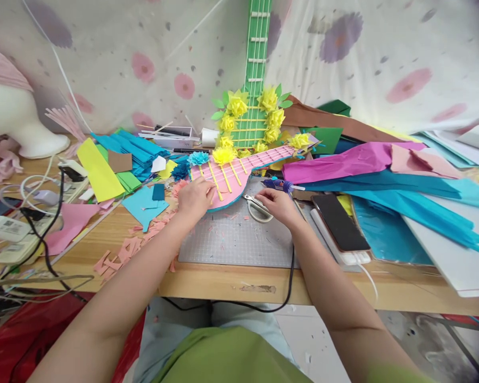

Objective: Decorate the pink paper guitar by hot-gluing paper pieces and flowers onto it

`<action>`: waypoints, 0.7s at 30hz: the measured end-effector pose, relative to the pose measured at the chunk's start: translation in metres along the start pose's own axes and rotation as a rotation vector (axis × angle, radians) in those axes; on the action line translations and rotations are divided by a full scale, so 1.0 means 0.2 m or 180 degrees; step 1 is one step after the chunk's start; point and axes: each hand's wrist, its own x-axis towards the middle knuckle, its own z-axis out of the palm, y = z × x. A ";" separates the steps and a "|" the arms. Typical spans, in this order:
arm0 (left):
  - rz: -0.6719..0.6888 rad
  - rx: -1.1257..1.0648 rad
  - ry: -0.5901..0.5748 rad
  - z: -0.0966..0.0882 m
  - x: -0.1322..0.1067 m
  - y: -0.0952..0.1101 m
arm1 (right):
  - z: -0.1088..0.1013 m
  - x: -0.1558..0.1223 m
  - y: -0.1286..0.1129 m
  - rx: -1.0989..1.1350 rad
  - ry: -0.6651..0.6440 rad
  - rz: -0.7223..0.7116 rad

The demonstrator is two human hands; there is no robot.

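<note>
A pink paper guitar (239, 178) with blue edging, yellow strips and white strings lies aslant on the grey cutting mat (223, 239). My left hand (195, 196) rests at the lower left of its body, fingers curled over the edge, beside a salmon paper flower (179, 187). My right hand (279, 205) is right of the guitar, thumb and fingers pinched together. Directly below those fingertips are white-handled scissors (259, 215); whether the pinch holds anything is hidden. A blue glue gun (278, 184) lies just behind my right hand.
A green paper guitar (255, 80) with yellow flowers stands against the curtain. Salmon scraps (123, 255) lie left of the mat, near power strips (14, 244) with cables. To the right are a phone (340, 222) on a white power strip and folded blue paper (427, 210).
</note>
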 end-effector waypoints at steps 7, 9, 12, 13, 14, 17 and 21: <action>0.0321 0.0132 -0.0204 0.06 0.05 0.06 | -0.19 -0.09 0.07 -0.0131 -0.0568 0.0122; 0.0462 0.0166 -0.0297 0.06 0.06 0.08 | -0.24 -0.11 0.08 -0.0030 -0.0714 0.0232; 0.0424 0.0327 -0.0392 0.08 0.07 0.10 | -0.30 -0.13 0.09 0.0181 -0.0946 0.0478; 0.0369 0.0375 -0.0394 0.08 0.07 0.10 | -0.32 -0.14 0.09 0.0236 -0.0988 0.0566; 0.0316 0.0406 -0.0384 0.09 0.07 0.10 | -0.33 -0.14 0.10 0.0275 -0.1005 0.0643; 0.0217 0.0385 -0.0309 0.12 0.07 0.08 | -0.36 -0.14 0.13 0.0295 -0.0929 0.0772; 0.0186 0.0202 -0.0197 0.15 0.07 0.05 | -0.37 -0.14 0.17 0.0154 -0.0760 0.0843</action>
